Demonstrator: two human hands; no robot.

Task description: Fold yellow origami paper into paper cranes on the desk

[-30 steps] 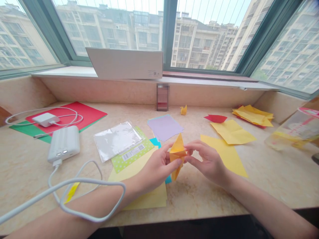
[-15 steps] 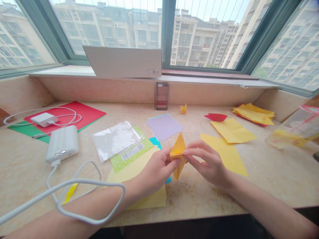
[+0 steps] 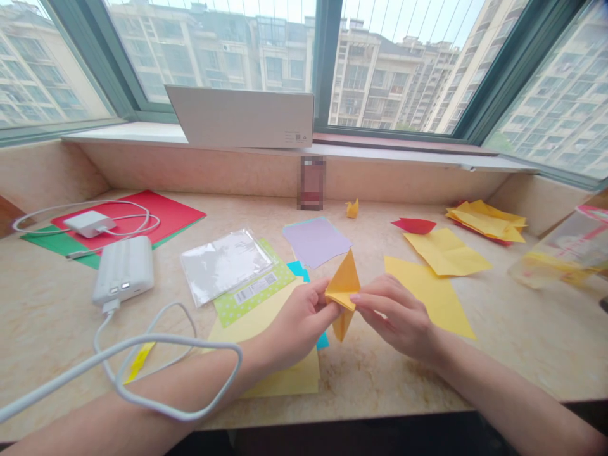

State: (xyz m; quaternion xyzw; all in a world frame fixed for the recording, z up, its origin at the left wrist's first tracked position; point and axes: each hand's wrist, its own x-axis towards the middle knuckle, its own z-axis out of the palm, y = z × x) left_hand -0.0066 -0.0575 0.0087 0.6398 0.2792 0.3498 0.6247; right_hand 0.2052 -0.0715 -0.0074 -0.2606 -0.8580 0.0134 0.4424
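Note:
A folded orange paper shape (image 3: 344, 286), pointed at top and bottom, is held upright just above the stone counter (image 3: 522, 342). My left hand (image 3: 297, 326) pinches its left side with thumb and fingers closed. From the right, my right hand (image 3: 396, 316) pinches the middle fold of the same piece. Beneath my left wrist lies a pale yellow sheet (image 3: 280, 373), with a blue sheet (image 3: 299, 271) partly under it.
Yellow sheets (image 3: 434, 294) lie right of my hands, with a red folded piece (image 3: 414, 225) and a yellow stack (image 3: 487, 220) behind. A lilac sheet (image 3: 316, 242), plastic sleeve (image 3: 225, 265), white power bank (image 3: 124, 269) with cable (image 3: 142, 354), and small orange figure (image 3: 352, 208) are nearby.
Both hands stay pinched on the orange paper. The right fingers have drawn closer together on the middle fold and the piece sits slightly higher and more upright.

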